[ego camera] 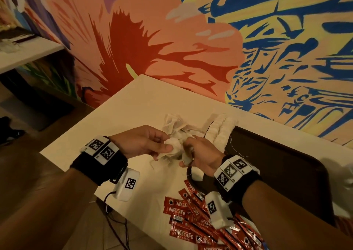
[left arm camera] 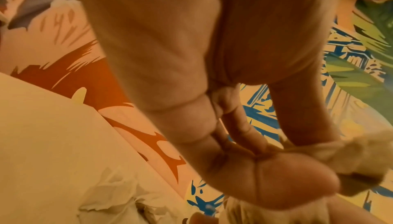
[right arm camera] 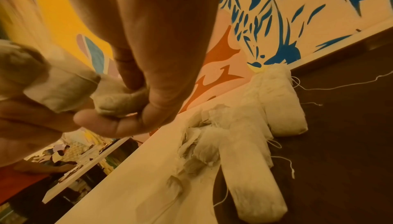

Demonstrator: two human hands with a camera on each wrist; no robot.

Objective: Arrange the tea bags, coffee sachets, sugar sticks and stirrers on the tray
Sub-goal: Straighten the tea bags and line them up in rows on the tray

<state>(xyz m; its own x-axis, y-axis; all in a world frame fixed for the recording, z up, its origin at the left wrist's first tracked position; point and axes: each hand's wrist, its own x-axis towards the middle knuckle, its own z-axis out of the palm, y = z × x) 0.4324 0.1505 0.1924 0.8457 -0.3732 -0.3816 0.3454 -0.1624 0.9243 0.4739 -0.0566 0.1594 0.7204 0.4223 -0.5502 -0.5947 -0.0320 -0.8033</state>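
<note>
Tea bags (ego camera: 176,127) lie on a white table (ego camera: 122,108) against a painted wall (ego camera: 172,30).

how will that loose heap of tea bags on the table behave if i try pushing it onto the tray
The loose tea bags look crumpled and floppy, so they would probably bunch up rather than slide together. Their trailing strings may tangle. Against the tray rim, some would likely catch.

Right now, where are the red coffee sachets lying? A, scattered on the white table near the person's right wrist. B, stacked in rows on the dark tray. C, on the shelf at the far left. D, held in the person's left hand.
A: the head view shows the red coffee sachets strewn loose on the white table below the right hand, off the dark tray, which carries only rows of tea bags.
</note>
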